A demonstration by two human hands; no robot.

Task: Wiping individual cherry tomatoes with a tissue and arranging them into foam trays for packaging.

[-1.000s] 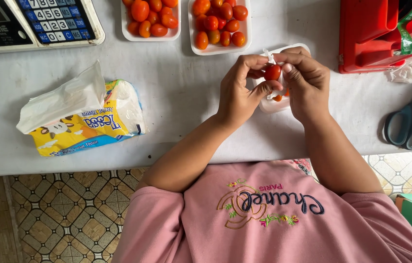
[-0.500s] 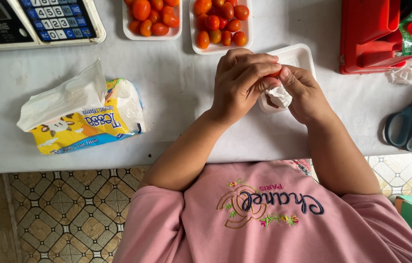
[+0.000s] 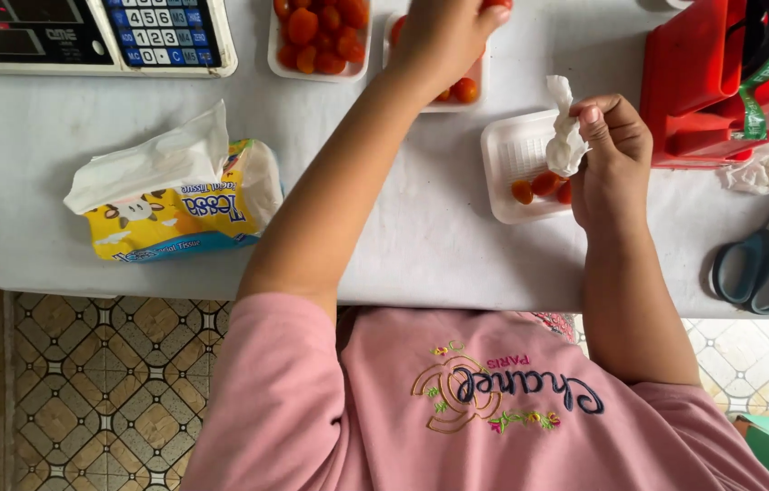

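The near tray [image 3: 507, 150], a white foam one, holds only three tomatoes [image 3: 544, 186] at its near edge, beside the right hand [image 3: 612, 159], so it looks barely started, with most of its floor bare. That hand is curled shut on a crumpled tissue [image 3: 566, 132], pinched between thumb and fingers above the tray's right side. The left hand [image 3: 444, 32] reaches up the table to a far tray [image 3: 457, 86] of tomatoes and covers most of it; its fingers are closed round something red at the top edge of the view, probably a tomato, though too little shows to be sure. Left of it a second far tray [image 3: 316, 36] sits full. Further out on the white table [image 3: 384, 236] are a tissue pack [image 3: 175, 200], a scale [image 3: 84, 32], a red tape dispenser [image 3: 721, 77] and scissors [image 3: 757, 264].
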